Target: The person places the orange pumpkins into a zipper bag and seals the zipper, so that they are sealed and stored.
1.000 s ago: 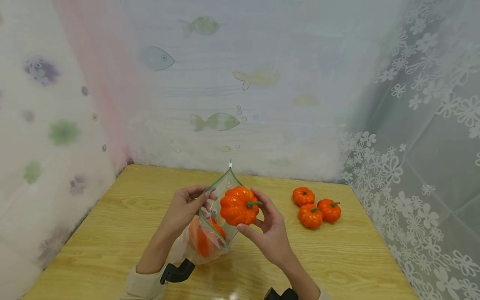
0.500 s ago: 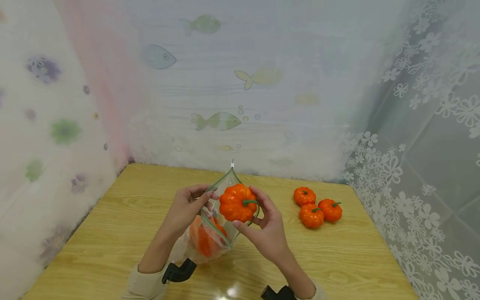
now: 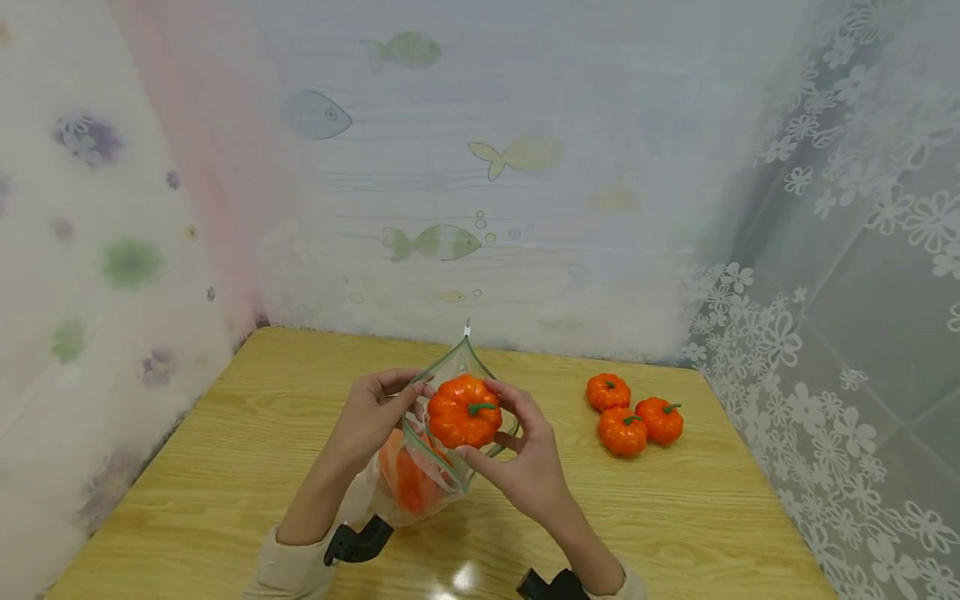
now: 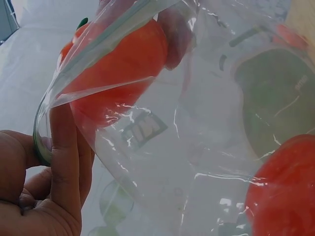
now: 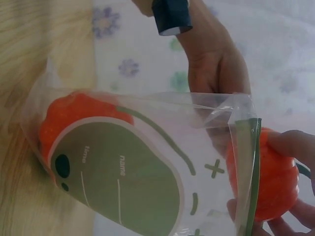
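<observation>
Orange and glossy, a ribbed pumpkin with a green stem sits in the mouth of a clear zip bag, part of it behind the film in both wrist views. The right hand holds it from the stem side, its thumb below and its fingers higher up, clamped on the rind. Opposite, the left hand pinches the bag's green-edged rim between thumb and fingers, with the mouth spread wide. A white pull tab stands at the far corner of that rim. Lower in the bag lies a bagged pumpkin; the film hides whether it is alone. A green printed panel on the bag's side reads "name" and "time".

To the right, well apart from the bag, three loose pumpkins with green stems cluster on the wood-grain desk. Behind the desk hangs a pale fish-print covering; white flower shapes pattern the right side. Beige sleeves show at the bottom of the head view.
</observation>
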Demonstrator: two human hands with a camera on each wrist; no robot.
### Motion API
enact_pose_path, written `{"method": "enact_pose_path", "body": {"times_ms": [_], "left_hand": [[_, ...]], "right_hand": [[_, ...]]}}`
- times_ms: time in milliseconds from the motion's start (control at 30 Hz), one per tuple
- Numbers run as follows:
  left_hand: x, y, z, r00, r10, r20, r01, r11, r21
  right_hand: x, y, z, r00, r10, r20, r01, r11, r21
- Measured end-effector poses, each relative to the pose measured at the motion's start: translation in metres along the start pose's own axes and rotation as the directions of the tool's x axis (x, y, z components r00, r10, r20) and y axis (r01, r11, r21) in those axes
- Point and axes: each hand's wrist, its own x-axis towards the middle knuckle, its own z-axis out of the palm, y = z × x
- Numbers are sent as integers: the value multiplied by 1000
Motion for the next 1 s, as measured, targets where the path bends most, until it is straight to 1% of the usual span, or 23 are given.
{"method": "enact_pose_path", "body": {"times_ms": [133, 300, 467, 667, 1000], "left_hand": [[0, 0, -1, 1000, 0, 4, 0, 1000, -1], [0, 1, -2, 1000, -3, -4, 3, 1000, 21], [1, 0, -3, 1000, 1, -4, -1, 999, 36], [2, 0, -4, 1000, -5, -10, 6, 999, 43], [2, 1, -5, 1000, 6, 7, -7, 998, 58]], "right_hand": [[0, -1, 0, 1000, 23, 3, -23, 999, -27], [-1, -1, 0, 996, 81, 23, -79, 995, -52], [-2, 0, 1, 991, 126, 46, -124, 991, -49], [0, 0, 2, 987, 143, 75, -139, 989, -58], [4, -4, 3, 971, 168, 168, -151, 982, -109]]}}
